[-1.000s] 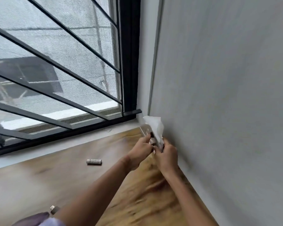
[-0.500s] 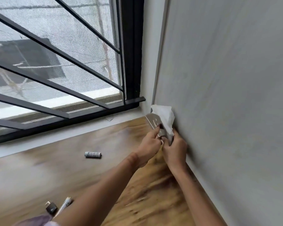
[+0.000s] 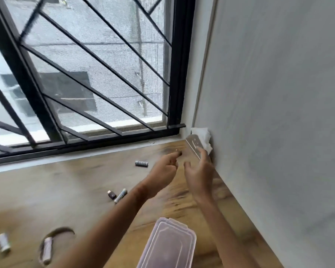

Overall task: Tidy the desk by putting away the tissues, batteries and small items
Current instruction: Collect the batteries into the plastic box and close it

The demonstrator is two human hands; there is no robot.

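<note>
A white tissue (image 3: 201, 135) sticks up out of a shiny metal holder (image 3: 193, 146) that leans against the grey wall in the desk's far right corner. My right hand (image 3: 199, 172) hovers just in front of the holder, fingers relaxed and spread, holding nothing. My left hand (image 3: 165, 168) is beside it to the left, index finger stretched forward and the other fingers loosely curled, also holding nothing. One battery (image 3: 141, 163) lies left of my left hand. Another battery (image 3: 120, 195) and a small black item (image 3: 111, 194) lie nearer, close to my left forearm.
A clear plastic lidded box (image 3: 168, 246) sits at the near edge between my forearms. Two small pale cylinders (image 3: 3, 242) (image 3: 46, 250) lie at the near left. A barred window (image 3: 97, 93) runs along the back; the grey wall (image 3: 278, 132) bounds the right.
Both hands have let go of the tissue and its holder and drawn back a little. The view has tilted down, bringing the box and more small items into sight.
</note>
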